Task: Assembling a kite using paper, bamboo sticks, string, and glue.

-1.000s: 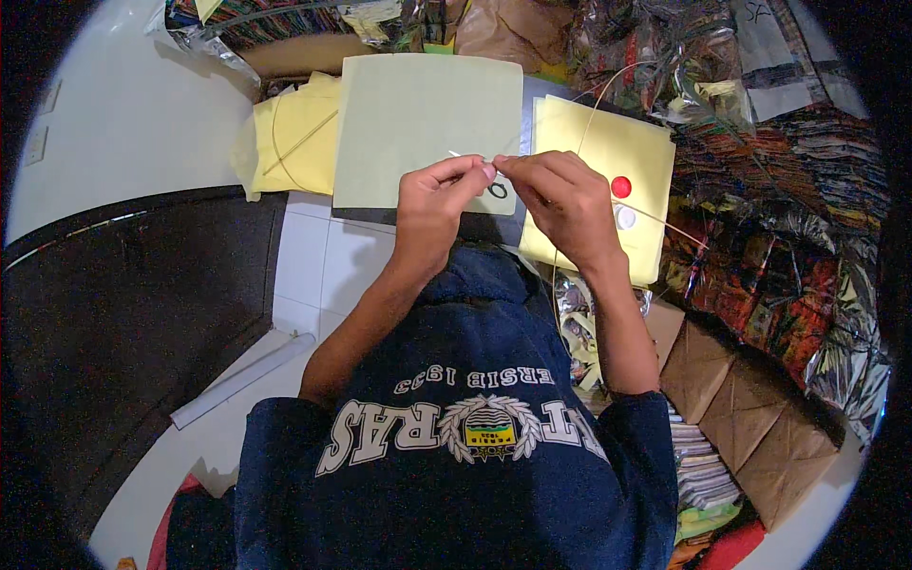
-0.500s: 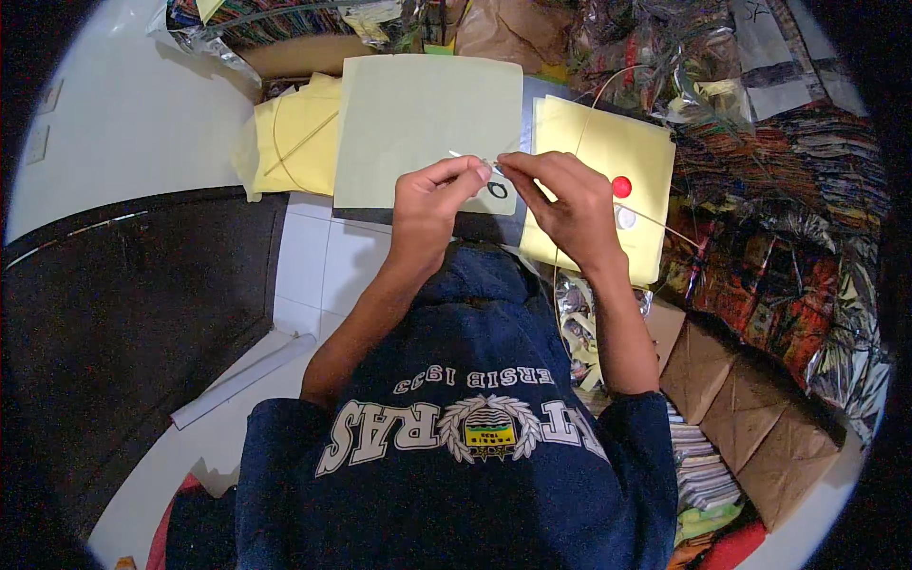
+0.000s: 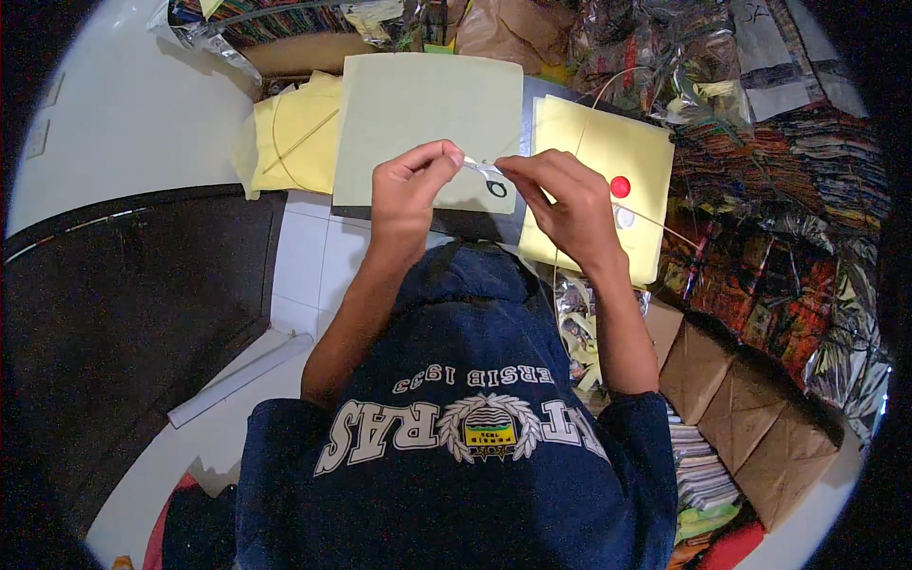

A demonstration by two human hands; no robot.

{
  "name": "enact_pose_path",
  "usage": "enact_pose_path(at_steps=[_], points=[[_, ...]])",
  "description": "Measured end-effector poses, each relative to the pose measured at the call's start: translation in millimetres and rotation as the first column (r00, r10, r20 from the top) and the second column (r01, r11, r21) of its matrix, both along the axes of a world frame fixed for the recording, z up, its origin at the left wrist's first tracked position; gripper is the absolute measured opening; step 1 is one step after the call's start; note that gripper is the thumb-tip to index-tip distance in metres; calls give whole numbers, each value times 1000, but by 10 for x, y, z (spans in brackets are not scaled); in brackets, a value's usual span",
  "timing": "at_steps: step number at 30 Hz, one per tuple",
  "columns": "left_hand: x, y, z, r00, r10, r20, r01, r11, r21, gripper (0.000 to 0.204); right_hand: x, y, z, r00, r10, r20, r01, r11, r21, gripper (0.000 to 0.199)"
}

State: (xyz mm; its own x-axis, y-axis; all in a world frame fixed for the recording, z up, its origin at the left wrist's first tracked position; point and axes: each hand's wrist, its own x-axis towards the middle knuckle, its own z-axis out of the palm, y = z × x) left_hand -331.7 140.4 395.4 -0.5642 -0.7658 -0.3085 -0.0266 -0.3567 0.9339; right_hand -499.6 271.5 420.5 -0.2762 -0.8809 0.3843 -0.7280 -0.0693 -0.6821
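My left hand [image 3: 404,204] is closed in a pinch at its thumb and index finger, above the near edge of a pale green sheet [image 3: 427,104]. My right hand [image 3: 568,195] pinches just to the right of it. A short, narrow white strip [image 3: 483,167] is stretched between the two sets of fingertips; what it is made of is too small to tell. Under the hands, scissors with a black handle loop [image 3: 497,189] lie on the sheet, their blades mostly hidden.
Right of the sheet lies yellow paper [image 3: 598,138] with a red round cap [image 3: 620,186] and a white round piece [image 3: 625,218]. A long thin strand [image 3: 665,225] crosses it. More yellow sheets [image 3: 309,133] are at left. Plastic-wrapped stacks [image 3: 807,171] crowd the right side.
My left hand has moved left, away from the right hand, and the white strip now shows in the widened gap. My right hand has hardly moved.
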Motion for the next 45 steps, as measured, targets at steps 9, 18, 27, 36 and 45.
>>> enact_pose_path(at_steps=[9,18,27,36,45], points=[[99,-64,-101,994,6,-110,-3,1000,21,19,16,30,-2,999,28,-19,-28,1000,-1,25],[73,139,179,994,-105,-9,101,974,-202,23,15,70,3,998,36,-45,-35,999,19,30],[19,120,168,975,-96,202,206,736,-645,11,15,95,-30,996,39,-75,-36,999,33,29],[63,99,126,968,-60,244,212,715,-666,10,56,117,-64,993,79,-93,-75,996,51,26],[149,101,215,966,37,258,150,728,-669,18,81,88,-102,985,120,-121,-110,990,91,33]])
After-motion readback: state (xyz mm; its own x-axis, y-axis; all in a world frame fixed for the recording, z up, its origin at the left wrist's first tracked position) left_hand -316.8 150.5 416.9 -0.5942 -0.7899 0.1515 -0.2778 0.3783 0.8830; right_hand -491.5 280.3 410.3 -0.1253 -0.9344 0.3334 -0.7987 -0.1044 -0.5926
